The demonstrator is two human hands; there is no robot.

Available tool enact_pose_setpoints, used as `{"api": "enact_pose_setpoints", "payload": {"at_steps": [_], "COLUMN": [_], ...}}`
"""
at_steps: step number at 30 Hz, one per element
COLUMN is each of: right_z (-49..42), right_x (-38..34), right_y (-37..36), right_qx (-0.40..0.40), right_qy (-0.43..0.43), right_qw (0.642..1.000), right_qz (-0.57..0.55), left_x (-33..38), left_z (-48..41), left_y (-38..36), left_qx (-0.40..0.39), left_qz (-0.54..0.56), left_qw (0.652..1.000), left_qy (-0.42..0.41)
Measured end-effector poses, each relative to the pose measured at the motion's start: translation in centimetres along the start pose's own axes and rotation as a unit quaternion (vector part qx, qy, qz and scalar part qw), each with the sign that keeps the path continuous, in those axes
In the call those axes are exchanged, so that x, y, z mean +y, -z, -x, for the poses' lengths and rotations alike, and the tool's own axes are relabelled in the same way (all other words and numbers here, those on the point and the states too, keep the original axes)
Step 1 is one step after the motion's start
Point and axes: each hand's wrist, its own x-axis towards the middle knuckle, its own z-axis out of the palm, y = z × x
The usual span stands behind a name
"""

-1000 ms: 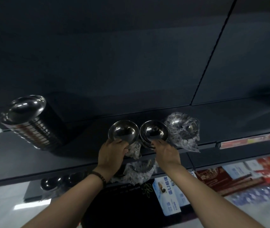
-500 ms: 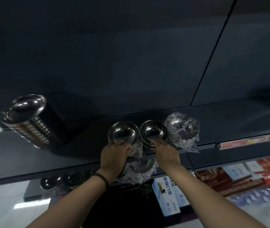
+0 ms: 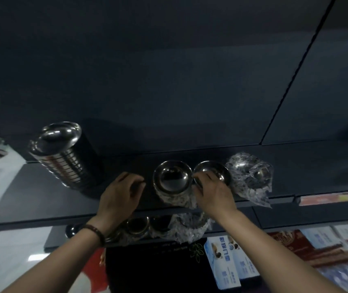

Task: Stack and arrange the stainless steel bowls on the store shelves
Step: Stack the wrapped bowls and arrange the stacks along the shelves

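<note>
Two bare forearms reach up from the bottom of the frame toward a dark store shelf [image 3: 42,199], a beaded bracelet [image 3: 95,232] on the left wrist. Below them lie blue-and-white boxes [image 3: 221,265]. On a lower shelf [image 3: 56,240], small steel bowls [image 3: 137,226] sit in a row beside a plastic-wrapped pile [image 3: 190,229].

The left hand [image 3: 122,193] hovers over the upper shelf's front edge, fingers loosely curled, holding nothing, just beside the left bowl [image 3: 171,176] and not touching it. That bowl stands open side up on a short pile partly sheathed in crinkled plastic. The right hand [image 3: 213,191] grips the near rim of the right bowl [image 3: 211,169], thumb and fingers curled over it. The two bowls stand side by side near the shelf front, their rims almost touching.

Just right of them lie wrapped bowls [image 3: 251,176] in clear film. Well to the left rises a tall stack [image 3: 63,153] of nested bowls, leaning in the wide lens. A dark back panel [image 3: 169,81] fills the rest.
</note>
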Motion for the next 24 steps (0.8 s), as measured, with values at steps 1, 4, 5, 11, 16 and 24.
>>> {"api": "enact_pose_setpoints", "payload": {"at_steps": [1, 4, 5, 11, 16, 24], "right_z": [-0.4, -2.5, -3.3, -7.6, -10.8, -13.3], "right_x": [-1.4, -5.8, -7.4, -18.0, -25.0, -29.7], "right_y": [-0.1, -1.1, -1.7, -6.2, -11.4, -17.0], "right_qx": [-0.006, -0.020, -0.032, -0.219, -0.263, -0.262], "right_qy": [0.004, 0.008, 0.004, -0.109, -0.212, -0.333], "right_qw": [1.000, 0.994, 0.990, 0.913, 0.833, 0.708], "right_qz": [-0.023, -0.109, -0.140, -0.326, -0.438, -0.564], "left_x": [-1.4, -6.1, -7.4, -15.2, -21.4, -27.9], "left_z": [0.0, 0.2, 0.4, 2.1, 0.9, -3.9], "left_y": [0.8, 3.7, 5.0, 11.9, 14.6, 14.0], "left_qx": [0.008, 0.009, -0.016, -0.112, -0.029, -0.058], "left_qz": [0.007, 0.008, 0.025, 0.260, 0.446, 0.557], "left_qw": [1.000, 0.998, 0.995, 0.893, 0.740, 0.661], "left_qy": [0.017, 0.069, 0.097, 0.349, 0.503, 0.499]}}
